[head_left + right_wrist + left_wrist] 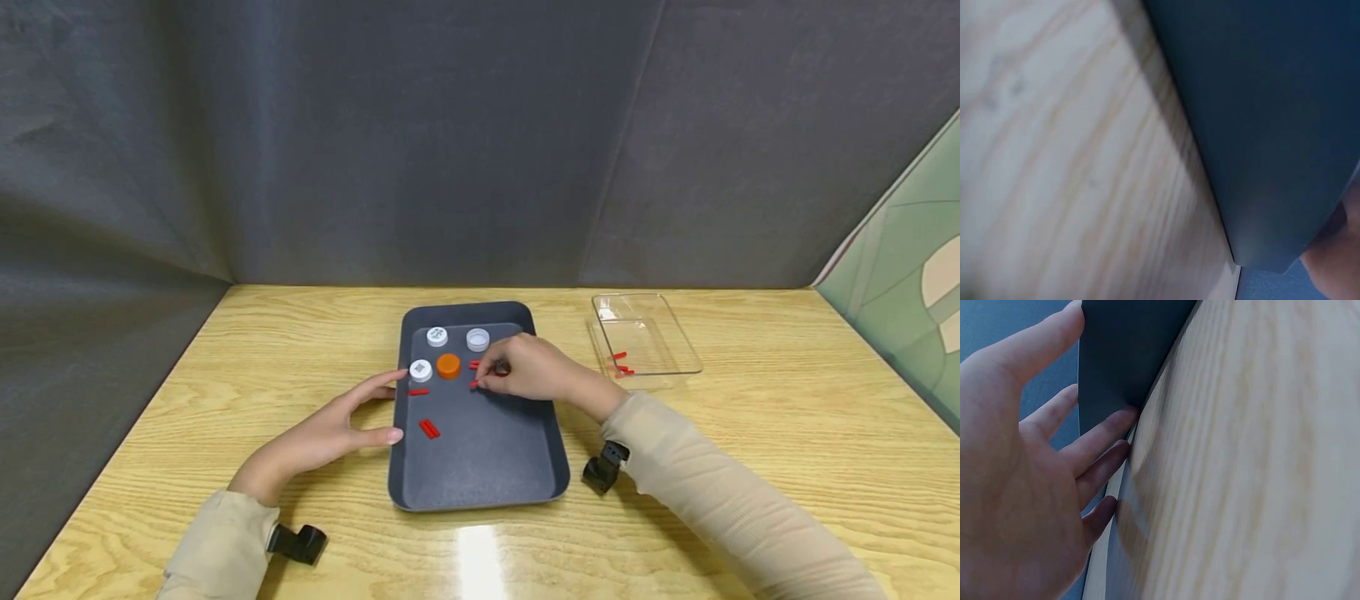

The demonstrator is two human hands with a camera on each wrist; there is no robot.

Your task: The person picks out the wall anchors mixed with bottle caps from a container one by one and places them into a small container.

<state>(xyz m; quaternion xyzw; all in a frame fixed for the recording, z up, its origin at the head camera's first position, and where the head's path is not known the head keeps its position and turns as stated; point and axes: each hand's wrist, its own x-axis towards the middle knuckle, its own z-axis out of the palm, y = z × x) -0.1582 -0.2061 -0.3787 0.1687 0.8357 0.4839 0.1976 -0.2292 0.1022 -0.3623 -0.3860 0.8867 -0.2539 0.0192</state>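
Observation:
In the head view my right hand reaches over the dark grey tray and pinches a small red stick close above its floor. More red sticks lie just behind those fingertips, partly hidden. My left hand rests at the tray's left rim, thumb and fingers spread and fairly straight. The left wrist view shows that hand with fingertips at the tray's outer wall. Near it lie a single red stick and a small group of red sticks.
Two printed white caps, an orange cap and a hollow-side-up white cap sit in the tray's far half. Behind my right forearm stands a clear plastic box holding several red sticks. A dark curtain backs the wooden table.

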